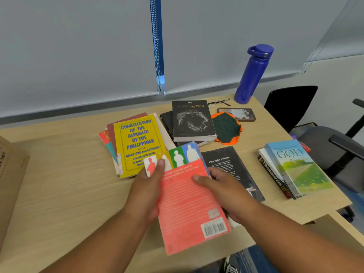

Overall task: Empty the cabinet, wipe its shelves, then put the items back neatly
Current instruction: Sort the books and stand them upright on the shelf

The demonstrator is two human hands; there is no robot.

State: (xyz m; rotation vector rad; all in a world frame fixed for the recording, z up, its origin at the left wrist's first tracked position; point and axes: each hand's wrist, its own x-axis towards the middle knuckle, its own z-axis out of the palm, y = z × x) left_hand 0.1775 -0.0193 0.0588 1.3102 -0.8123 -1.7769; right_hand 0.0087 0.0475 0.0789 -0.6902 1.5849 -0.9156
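Both hands hold a red paperback point(189, 205), back cover up, above the near part of the wooden table point(65, 194). My left hand point(146, 192) grips its left edge with the thumb on the cover. My right hand point(222, 192) grips the right edge. Behind it lies a stack topped by a yellow Constitution book point(137, 142). A black "Old As Time" book point(193, 121) rests on other dark books. A black "Once Upon a Dream" book point(230, 166) lies partly under my right hand. At the right edge is a stack with a "GOD" book point(295, 166).
A blue water bottle point(253, 73) stands at the back right, with glasses point(218, 102) and a phone point(236, 114) beside it. An orange and green cloth point(226, 128) lies by the black books. A cardboard box point(9, 174) sits at left. Office chairs point(319, 134) stand right.
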